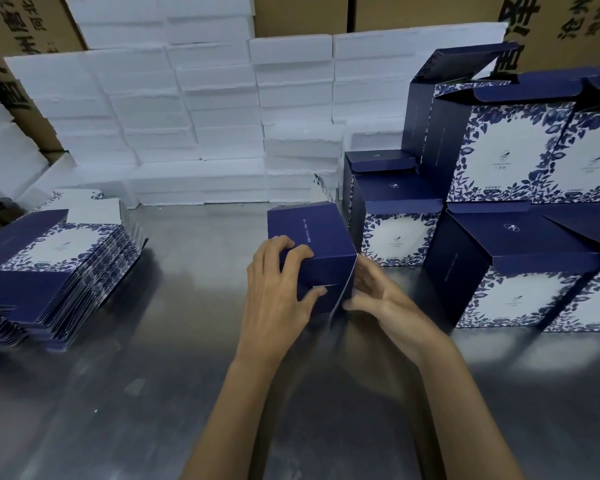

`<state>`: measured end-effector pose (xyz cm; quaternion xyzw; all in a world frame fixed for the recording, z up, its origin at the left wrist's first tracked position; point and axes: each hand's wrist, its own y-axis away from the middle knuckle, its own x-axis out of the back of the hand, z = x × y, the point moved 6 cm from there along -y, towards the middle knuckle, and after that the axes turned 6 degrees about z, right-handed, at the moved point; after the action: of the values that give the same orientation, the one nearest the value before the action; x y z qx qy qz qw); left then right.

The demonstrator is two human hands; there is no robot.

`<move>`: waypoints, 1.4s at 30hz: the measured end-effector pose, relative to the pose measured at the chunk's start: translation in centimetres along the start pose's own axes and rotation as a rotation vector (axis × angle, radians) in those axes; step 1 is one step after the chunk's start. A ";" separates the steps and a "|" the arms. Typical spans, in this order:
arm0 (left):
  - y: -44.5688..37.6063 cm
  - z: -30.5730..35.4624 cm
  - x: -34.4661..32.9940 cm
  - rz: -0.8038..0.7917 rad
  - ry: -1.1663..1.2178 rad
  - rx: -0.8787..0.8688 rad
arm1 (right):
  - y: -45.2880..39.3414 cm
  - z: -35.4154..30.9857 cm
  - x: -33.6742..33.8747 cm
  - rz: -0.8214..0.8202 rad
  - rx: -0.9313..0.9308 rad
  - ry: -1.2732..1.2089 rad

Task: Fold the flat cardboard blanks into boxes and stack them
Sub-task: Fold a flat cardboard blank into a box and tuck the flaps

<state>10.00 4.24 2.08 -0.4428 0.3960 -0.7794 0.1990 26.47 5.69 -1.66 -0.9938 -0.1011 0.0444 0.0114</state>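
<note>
A dark blue cardboard box [321, 244], partly folded, stands on the steel table in the middle of the view. My left hand [278, 289] grips its near left corner, fingers curled over the top edge and thumb on the front flap. Under the box's right side my right hand [374, 289] holds a flap, its fingertips partly hidden behind the panel. A thick pile of flat blue-and-white blanks [59, 265] lies at the left. Folded boxes [520, 244] with floral white fronts are stacked in two layers at the right.
White foam blocks [194, 126] are piled along the back of the steel table [153, 393]. Brown cartons [430, 12] stand behind them. Some folded boxes at the right have their lids up.
</note>
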 end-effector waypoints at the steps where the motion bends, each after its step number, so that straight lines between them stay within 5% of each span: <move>1: 0.0 -0.2 -0.1 -0.003 0.027 0.009 | -0.1 0.2 -0.2 -0.014 0.001 0.018; 12: 0.7 -4.2 -0.4 -0.146 0.581 0.580 | -1.2 1.6 -1.1 0.412 0.105 0.172; 24: 1.0 -4.0 -0.5 -0.156 0.666 0.632 | -0.8 2.1 -0.4 0.677 0.140 0.317; 34: 0.9 -4.1 -0.5 -0.155 0.663 0.631 | -0.6 2.0 -0.3 0.740 0.159 0.375; 42: 0.8 -3.7 -0.3 -0.124 0.797 0.763 | -0.9 1.8 -0.8 0.483 0.117 0.125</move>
<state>7.01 5.58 0.19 -0.0324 0.1035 -0.9851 0.1338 25.34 6.38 -3.37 -0.9876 0.1430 -0.0101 0.0640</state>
